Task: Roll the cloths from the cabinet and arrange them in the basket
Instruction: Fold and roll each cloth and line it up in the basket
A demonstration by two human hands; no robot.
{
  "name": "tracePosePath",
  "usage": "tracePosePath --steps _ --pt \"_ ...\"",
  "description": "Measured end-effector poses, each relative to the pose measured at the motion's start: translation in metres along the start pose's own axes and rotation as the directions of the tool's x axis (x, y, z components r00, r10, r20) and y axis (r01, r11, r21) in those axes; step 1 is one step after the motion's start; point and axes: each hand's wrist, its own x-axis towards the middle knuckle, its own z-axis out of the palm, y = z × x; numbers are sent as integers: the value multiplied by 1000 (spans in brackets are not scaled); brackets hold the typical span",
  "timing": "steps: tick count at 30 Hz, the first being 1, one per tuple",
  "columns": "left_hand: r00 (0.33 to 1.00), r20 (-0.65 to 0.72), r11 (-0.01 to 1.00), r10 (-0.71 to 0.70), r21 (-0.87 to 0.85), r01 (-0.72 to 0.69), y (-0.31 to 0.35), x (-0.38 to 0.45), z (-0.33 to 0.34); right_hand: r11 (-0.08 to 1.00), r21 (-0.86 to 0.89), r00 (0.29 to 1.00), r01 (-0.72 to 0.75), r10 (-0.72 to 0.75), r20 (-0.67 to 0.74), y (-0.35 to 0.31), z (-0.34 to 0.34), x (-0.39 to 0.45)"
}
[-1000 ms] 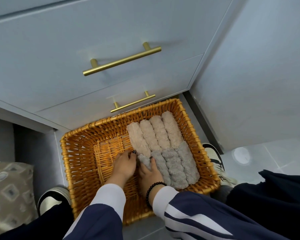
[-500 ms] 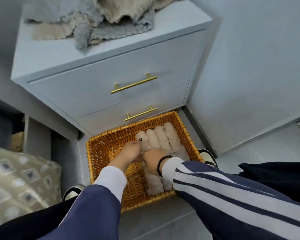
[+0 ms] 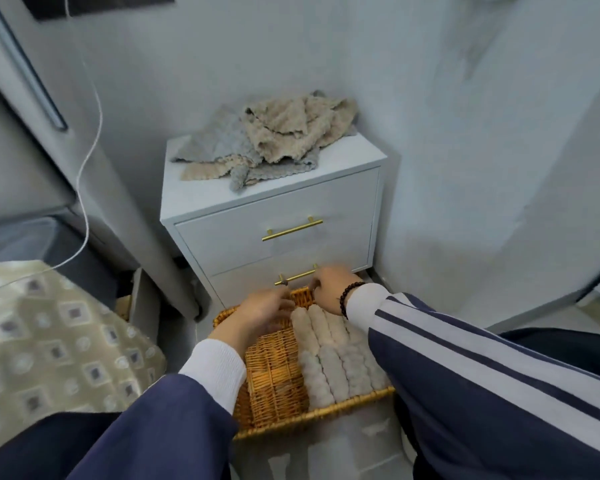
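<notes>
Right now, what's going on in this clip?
A person is filling a wicker basket on the floor with rolled cloths, which line its right side. Both hands, left hand and right hand, are above the basket's far edge and hold nothing visible. A pile of unrolled cloths waits on the white cabinet.

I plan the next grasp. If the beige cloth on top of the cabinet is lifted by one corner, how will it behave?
The beige cloth lies crumpled in soft folds, so it will probably hang limp. Its fluffy pile suggests it is light and easy to pinch. It overlaps the grey cloth beneath, which may drag along.
</notes>
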Motion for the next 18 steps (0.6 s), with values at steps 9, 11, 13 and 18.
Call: tracePosePath --steps 9,11,13,18 --pt "985 -41 978 167 -122 -171 50 -83 -36 950 291 957 112 -25 -288 -44 -55 -26" --pt "979 -74 962 187 -186 -198 58 -92 -43 930 340 946 139 -22 -325 -48 -62 -30" --pt "974 -109 943 197 -251 -219 62 -94 -47 911 385 942 146 -10 -335 -50 -68 -32" --pt "964 -154 911 216 -323 -256 76 -85 -40 886 443 932 134 39 -361 -51 -82 -23"
